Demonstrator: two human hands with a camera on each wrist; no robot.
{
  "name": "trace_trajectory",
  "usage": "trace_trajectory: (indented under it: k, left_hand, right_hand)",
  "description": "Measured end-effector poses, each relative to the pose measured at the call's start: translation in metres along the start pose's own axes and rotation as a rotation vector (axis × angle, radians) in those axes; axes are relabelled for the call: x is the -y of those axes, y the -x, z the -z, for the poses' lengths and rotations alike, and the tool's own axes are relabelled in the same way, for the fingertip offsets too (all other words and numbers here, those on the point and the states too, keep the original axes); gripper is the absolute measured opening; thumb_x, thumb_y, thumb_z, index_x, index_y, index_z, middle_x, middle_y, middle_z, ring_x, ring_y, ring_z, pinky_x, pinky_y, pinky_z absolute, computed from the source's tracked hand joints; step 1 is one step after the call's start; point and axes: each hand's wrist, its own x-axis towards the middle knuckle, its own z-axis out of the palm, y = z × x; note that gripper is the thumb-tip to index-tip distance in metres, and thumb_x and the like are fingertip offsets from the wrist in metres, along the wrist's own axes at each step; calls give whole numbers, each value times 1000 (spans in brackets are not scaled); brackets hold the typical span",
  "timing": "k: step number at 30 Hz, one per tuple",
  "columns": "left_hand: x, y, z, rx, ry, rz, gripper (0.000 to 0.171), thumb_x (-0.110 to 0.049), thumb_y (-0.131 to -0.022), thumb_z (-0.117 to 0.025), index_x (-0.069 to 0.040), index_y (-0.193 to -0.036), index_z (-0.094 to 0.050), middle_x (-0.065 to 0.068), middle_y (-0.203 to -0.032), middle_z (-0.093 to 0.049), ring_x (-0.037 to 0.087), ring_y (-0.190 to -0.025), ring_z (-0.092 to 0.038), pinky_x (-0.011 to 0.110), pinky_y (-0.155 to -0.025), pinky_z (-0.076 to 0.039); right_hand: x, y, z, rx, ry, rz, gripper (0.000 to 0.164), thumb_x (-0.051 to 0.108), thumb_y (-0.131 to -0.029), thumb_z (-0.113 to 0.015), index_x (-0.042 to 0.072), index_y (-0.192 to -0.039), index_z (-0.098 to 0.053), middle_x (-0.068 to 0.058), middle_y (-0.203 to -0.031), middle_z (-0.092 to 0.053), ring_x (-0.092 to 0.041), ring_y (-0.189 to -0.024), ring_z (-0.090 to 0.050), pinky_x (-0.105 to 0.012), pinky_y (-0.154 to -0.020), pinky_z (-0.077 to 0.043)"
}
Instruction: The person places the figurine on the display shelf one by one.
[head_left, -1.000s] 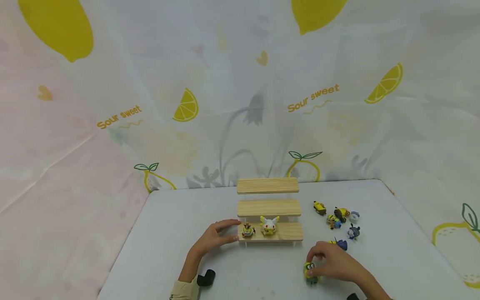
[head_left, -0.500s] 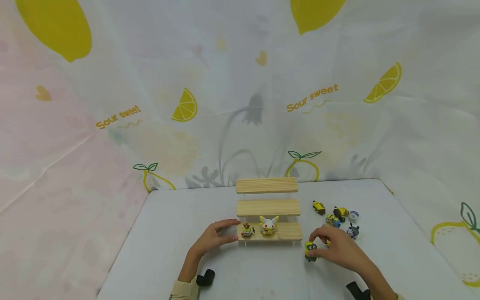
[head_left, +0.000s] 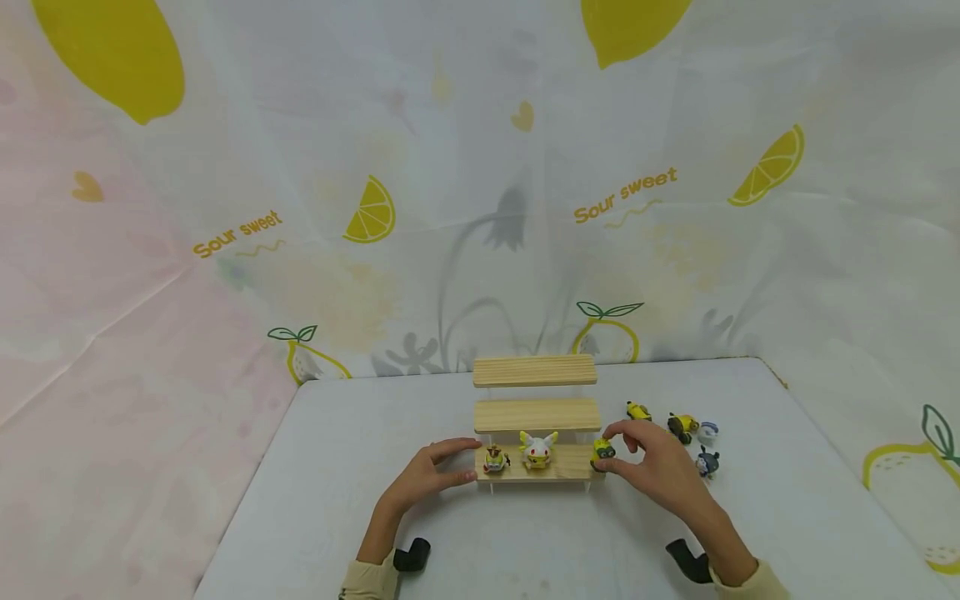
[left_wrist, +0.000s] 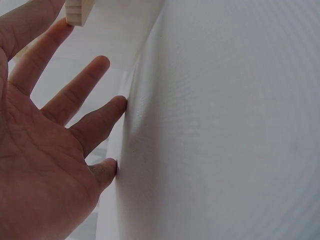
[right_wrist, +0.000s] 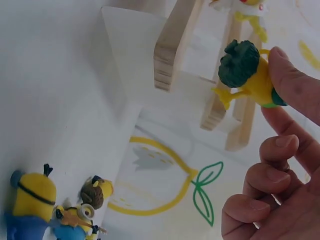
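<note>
One toy figure [head_left: 602, 453] is pinched between the thumb and forefinger of the right hand [head_left: 660, 468], with the end of the shelf [head_left: 572, 468] near those fingertips; contact between figure and board cannot be told. The left hand [head_left: 422, 477] has its fingers spread wide, one fingertip touching the shelf. The figure appears light, stiff, slightly slippery and hardly fragile; its trunk, clear of the projecting parts, seems the soundest hold.
</note>
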Motion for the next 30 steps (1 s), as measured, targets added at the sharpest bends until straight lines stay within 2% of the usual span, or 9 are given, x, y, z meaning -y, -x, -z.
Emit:
trace_trajectory:
  k: [6, 13, 21, 30]
  left_hand:
    - [3, 0, -2, -10, 3, 2, 48, -13, -88, -76, -4, -133, -61, 12, -138, -56, 34, -136, -41, 60, -110, -27]
    - [2, -1, -2, -12, -15, -11, 48, -14, -88, -76, -5, -133, -61, 12, -138, -56, 34, -135, -42, 60, -109, -30]
    - [-3, 0, 0, -2, -8, 1, 49, -14, -88, -76, -4, -134, -61, 13, -138, -57, 33, -136, -42, 59, -110, -29]
    - [-2, 0, 1, -6, -16, 3, 49, -14, -87, -77, -5, -133, -62, 12, -137, -57, 33, -136, -43, 58, -110, -30]
  right_hand:
    - [1, -7, -11, -39, -8, -13, 37, 30, -71, -90, 18, -101, -70, 5, -73, -45, -11, -66, -39, -27, -53, -31]
    - [2, -9, -26, -129, 19, 32, 39, 25, -68, -92, 17, -99, -70, 4, -71, -45, -10, -62, -38, -24, -51, -30]
    - [2, -4, -41, -132, 35, -4, 42, 27, -70, -91, 17, -105, -70, 0, -74, -50, -11, -64, -38, -25, -53, -31]
    - [-1, 0, -48, -160, 48, 18, 44, 26, -67, -93, 20, -102, -68, 6, -73, -46, -9, -63, -36, -23, -51, -30]
